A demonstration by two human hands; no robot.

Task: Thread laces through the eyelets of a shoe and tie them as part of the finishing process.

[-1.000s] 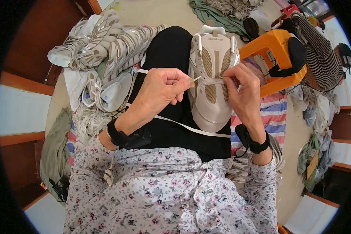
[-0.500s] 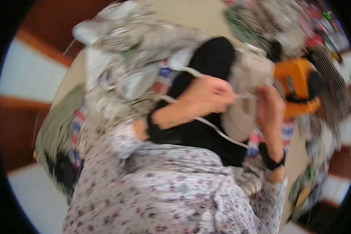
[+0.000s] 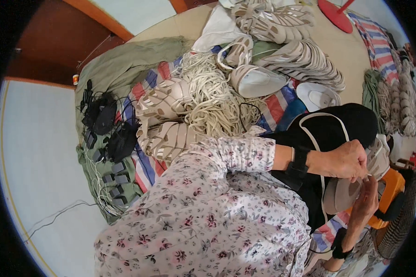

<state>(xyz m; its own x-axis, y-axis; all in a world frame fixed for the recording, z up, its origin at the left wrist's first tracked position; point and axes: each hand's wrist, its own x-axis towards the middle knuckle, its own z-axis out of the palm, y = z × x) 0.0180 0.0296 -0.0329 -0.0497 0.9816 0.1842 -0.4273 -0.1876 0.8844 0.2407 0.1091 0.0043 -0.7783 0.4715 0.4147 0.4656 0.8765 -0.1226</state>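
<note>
My left hand [image 3: 344, 159] is closed in a pinch at the right of the view, above a beige shoe upper [image 3: 338, 196]. Just below it, my right hand [image 3: 366, 199] has its fingertips pressed together, nearly touching the left ones. A small pale lace tip shows between the two hands. The cream shoelace [image 3: 311, 137] loops across my black-clad leg [image 3: 351, 121] and passes under my left wrist. Part of the upper is hidden by my fingers, and its strappy end [image 3: 379, 158] shows beyond them.
A heap of cream laces [image 3: 210, 97] lies on a striped sheet [image 3: 147, 168], beside stacked beige uppers [image 3: 164, 99]. More uppers [image 3: 305, 62] lie in rows farther off. An orange stool-like object [image 3: 393, 184] stands at the right. Black cables and small dark blocks [image 3: 118, 180] lie left.
The view has swung left, so my hands now appear farther right. My hands have come together from a gap with the lace between them; both still hold it over the upper.
</note>
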